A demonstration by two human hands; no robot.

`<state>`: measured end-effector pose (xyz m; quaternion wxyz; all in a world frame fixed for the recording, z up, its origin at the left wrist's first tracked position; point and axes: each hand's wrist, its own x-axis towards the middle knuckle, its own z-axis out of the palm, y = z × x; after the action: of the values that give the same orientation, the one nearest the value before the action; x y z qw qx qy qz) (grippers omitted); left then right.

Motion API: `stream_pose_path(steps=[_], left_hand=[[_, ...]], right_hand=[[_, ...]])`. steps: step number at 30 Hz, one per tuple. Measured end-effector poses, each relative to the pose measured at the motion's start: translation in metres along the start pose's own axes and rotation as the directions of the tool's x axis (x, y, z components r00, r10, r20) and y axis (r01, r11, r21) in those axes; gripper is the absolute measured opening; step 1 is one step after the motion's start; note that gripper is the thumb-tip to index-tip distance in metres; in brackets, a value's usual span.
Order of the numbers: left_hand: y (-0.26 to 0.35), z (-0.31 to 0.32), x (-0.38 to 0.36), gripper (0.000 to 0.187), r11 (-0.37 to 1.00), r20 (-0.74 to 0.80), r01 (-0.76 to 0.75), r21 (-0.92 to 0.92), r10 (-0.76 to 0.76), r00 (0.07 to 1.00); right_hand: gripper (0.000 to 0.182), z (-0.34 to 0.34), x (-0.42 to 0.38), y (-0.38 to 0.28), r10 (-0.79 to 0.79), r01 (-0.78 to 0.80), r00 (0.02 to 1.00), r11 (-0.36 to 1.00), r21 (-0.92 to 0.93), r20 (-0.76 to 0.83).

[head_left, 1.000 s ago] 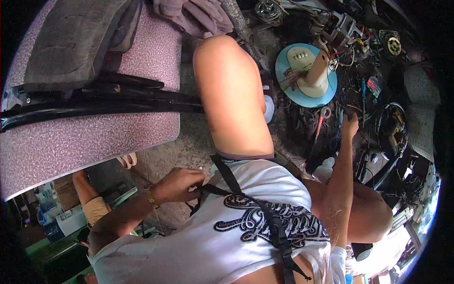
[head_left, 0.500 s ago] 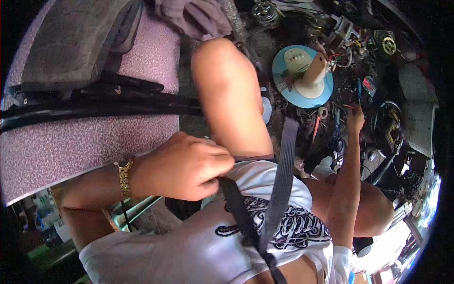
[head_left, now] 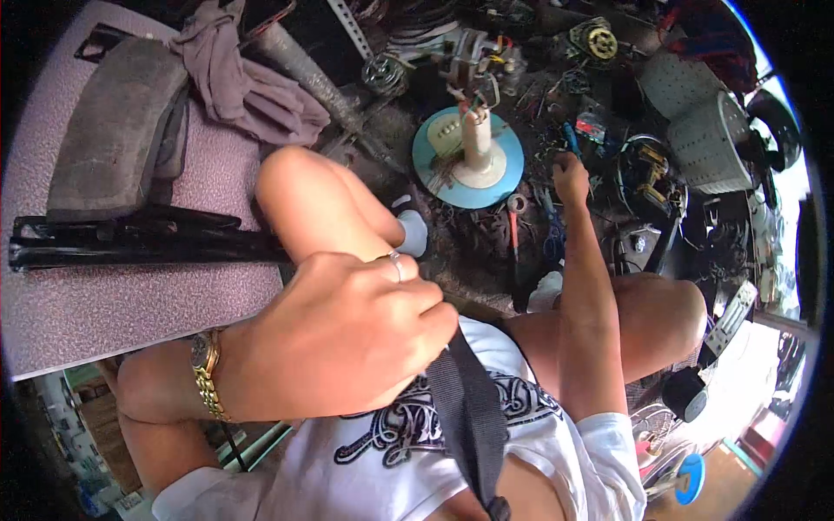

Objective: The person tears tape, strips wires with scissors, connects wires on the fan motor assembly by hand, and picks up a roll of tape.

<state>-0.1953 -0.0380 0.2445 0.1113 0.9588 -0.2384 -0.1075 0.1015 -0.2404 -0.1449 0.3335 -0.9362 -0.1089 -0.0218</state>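
Note:
My left hand [head_left: 339,343], wearing a gold watch and a ring, is closed around a black webbing strap [head_left: 469,417] that hangs in front of my chest. Farther off, my right hand [head_left: 571,181] reaches down to the floor. Its fingers curl at the lower end of a blue-handled tool [head_left: 569,136] whose working end I cannot make out. Beside it lies a small red package [head_left: 591,128]. To the left stands a blue and cream fan base [head_left: 432,165] with an upright post and loose wires on top. Dark blue scissors [head_left: 553,240] lie closer to me.
A red-handled tool [head_left: 513,234] lies below the fan base. A motor [head_left: 473,65] and a yellow-centred coil [head_left: 601,42] sit behind. At right are a round container [head_left: 624,178] with a yellow tool and a perforated white bin [head_left: 712,143]. A speckled pink bench [head_left: 156,313] is at left.
The view has swung, shifting the floor items left and down. My left hand appears larger, still on the strap. My right fingers, extended before, now curl at the blue-handled tool.

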Motion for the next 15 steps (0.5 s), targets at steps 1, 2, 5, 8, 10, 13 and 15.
stream_pose_path(steps=[1, 2, 5, 8, 10, 13, 15], left_hand=[[0.006, -0.004, 0.010, 0.020, 0.999, -0.043, -0.041, 0.029, 0.042, 0.998], [0.013, -0.008, 0.021, 0.020, 0.998, -0.038, -0.051, 0.045, 0.053, 0.998], [0.040, -0.015, 0.064, 0.017, 0.985, 0.108, -0.156, 0.069, 0.148, 0.983], [0.069, -0.013, 0.105, 0.005, 0.937, 0.063, -0.344, 0.057, 0.341, 0.938], [0.082, 0.014, 0.124, 0.007, 0.904, -0.027, -0.427, 0.004, 0.427, 0.904], [0.074, 0.040, 0.135, 0.011, 0.806, -0.125, -0.566, -0.173, 0.552, 0.824], [0.062, 0.049, 0.140, 0.014, 0.740, -0.053, -0.568, -0.359, 0.592, 0.804]], right_hand=[[0.021, -0.004, 0.003, -0.004, 0.050, -0.050, 0.999, 0.998, 0.023, -0.001], [0.022, -0.008, 0.003, -0.008, 0.102, -0.102, 0.995, 0.994, 0.047, 0.000], [0.023, -0.012, 0.009, -0.006, 0.145, -0.146, 0.989, 0.988, 0.049, 0.019], [0.025, -0.008, 0.012, 0.005, 0.182, -0.186, 0.982, 0.972, 0.140, 0.038], [0.026, 0.002, 0.014, 0.021, 0.100, -0.101, 0.995, 0.992, 0.069, 0.015], [0.029, -0.009, -0.004, 0.016, 0.160, -0.161, 0.986, 0.987, 0.022, 0.057], [0.031, 0.028, -0.003, 0.061, 0.200, -0.199, 0.979, 0.980, -0.024, 0.045]])
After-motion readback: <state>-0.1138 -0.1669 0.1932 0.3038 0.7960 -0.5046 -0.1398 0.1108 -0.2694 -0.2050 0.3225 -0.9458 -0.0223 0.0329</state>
